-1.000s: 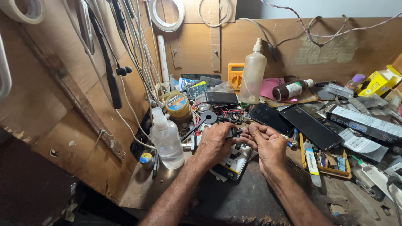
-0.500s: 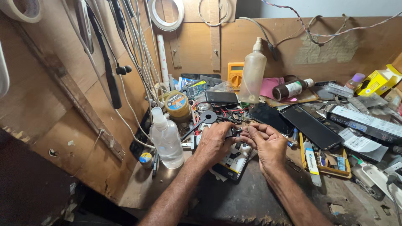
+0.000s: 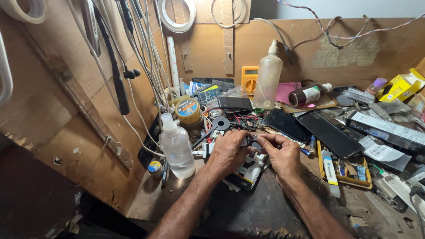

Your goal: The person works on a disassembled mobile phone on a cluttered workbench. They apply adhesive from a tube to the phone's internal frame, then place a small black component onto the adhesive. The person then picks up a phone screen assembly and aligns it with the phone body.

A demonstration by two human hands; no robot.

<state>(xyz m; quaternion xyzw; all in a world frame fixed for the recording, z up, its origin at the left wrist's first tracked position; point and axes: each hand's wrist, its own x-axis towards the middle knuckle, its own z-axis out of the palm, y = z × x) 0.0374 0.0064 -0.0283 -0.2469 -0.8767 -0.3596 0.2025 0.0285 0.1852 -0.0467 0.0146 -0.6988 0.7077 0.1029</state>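
On the cluttered bench (image 3: pixel 248 212), walled by brown board hung with white cables (image 3: pixel 146 57), the opened phone (image 3: pixel 248 170) lies face-down under both hands, just right of a clear plastic bottle (image 3: pixel 177 146) and near two dark screens (image 3: pixel 310 128). The left hand (image 3: pixel 228 152) rests curled on the phone, its fingers closed on a small dark part (image 3: pixel 251 142), and the right hand (image 3: pixel 283 155) pinches that same part from the other side.
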